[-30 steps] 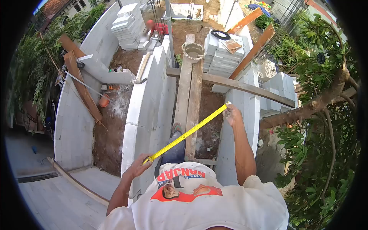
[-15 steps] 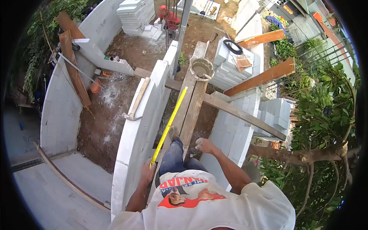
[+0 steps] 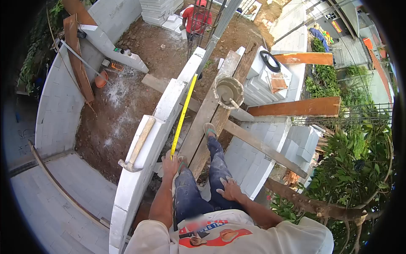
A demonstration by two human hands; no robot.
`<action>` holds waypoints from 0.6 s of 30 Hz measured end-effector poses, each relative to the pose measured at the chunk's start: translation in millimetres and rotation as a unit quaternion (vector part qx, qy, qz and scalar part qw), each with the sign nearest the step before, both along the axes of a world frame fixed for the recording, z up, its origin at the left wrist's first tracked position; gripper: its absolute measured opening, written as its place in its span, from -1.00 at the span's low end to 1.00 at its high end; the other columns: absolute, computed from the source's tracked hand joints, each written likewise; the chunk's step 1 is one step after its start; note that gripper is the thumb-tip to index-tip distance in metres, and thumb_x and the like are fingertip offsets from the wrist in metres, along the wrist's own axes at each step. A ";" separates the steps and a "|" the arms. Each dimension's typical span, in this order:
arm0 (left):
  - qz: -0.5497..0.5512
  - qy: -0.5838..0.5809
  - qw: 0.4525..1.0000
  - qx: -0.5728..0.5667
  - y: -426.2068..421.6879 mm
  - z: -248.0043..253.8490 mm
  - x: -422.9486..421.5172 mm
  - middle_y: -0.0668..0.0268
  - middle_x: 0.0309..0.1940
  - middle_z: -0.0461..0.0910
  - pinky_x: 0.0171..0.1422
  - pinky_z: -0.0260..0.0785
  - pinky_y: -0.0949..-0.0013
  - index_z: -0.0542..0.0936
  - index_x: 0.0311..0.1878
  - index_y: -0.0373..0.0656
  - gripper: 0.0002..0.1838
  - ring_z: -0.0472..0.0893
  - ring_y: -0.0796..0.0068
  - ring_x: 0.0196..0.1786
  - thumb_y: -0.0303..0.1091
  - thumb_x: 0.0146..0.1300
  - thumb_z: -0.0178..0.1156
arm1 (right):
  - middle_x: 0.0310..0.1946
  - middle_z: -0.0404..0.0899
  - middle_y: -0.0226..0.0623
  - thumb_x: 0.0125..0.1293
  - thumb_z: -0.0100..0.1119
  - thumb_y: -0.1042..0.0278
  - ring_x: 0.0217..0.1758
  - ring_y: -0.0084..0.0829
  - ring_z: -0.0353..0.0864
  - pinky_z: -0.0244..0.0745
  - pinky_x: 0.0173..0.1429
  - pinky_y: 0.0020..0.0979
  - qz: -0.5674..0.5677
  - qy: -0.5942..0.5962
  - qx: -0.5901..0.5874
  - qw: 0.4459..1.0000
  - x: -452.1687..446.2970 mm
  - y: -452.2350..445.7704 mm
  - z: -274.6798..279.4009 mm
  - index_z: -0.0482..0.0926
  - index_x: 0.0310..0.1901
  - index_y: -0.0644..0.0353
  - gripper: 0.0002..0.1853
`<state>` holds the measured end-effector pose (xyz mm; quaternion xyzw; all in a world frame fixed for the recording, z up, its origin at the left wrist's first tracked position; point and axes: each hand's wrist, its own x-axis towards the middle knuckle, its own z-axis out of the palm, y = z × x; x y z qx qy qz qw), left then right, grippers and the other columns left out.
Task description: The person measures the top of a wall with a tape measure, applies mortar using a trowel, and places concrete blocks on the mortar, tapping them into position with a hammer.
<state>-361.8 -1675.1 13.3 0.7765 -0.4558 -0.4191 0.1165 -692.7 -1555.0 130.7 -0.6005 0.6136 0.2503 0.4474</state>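
My left hand (image 3: pixel 170 166) is closed on the lower end of a yellow measuring tape (image 3: pixel 183 115). The extended blade slants up and away beside the white block wall (image 3: pixel 146 158). My right hand (image 3: pixel 229 189) rests on my right thigh, fingers spread, holding nothing. On top of the wall, left of the tape, lies a claw hammer (image 3: pixel 141 142) with a wooden handle. Ahead of my feet, a bucket (image 3: pixel 229 92) with grey mortar and a stick-like handle in it stands on the wooden planks (image 3: pixel 202 122).
Both my feet are on the planks, which sit high above the soil floor. A crossbeam (image 3: pixel 262 148) runs to the right wall. White blocks (image 3: pixel 262 80) carry a black coil (image 3: pixel 270 61). A co-worker (image 3: pixel 197 19) in red stands beyond rebar. Tree branches (image 3: pixel 321 205) crowd the right.
My right hand has lowered onto my thigh and opened. The tape's far end now lies closer to the wall. My right foot shows farther forward, and the co-worker is more upright.
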 end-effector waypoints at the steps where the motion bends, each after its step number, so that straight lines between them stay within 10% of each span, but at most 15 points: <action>1: 0.007 -0.005 1.000 -0.010 -20.3 -12.1 -9.0 -0.41 0.21 0.55 0.38 0.42 -0.19 0.51 0.51 -0.20 -0.40 0.56 -0.40 0.27 -0.06 0.54 0.19 | 0.70 0.10 0.22 0.52 0.15 -0.38 0.72 0.34 0.13 0.25 0.65 0.28 0.005 0.023 -0.006 1.000 -4.1 -15.2 -4.5 0.20 0.72 0.00 -0.08; 18: -0.003 -0.129 0.992 0.003 -277.6 -167.7 -112.3 -0.21 0.41 0.39 0.44 0.44 -0.35 0.42 0.60 0.10 -0.34 0.42 -0.43 0.44 -0.08 0.48 0.29 | 0.59 0.21 0.16 0.38 0.34 -0.22 0.57 0.34 0.29 0.31 0.54 0.31 0.058 -0.021 0.056 0.997 -104.6 -202.7 -14.2 0.30 0.64 -0.04 -0.12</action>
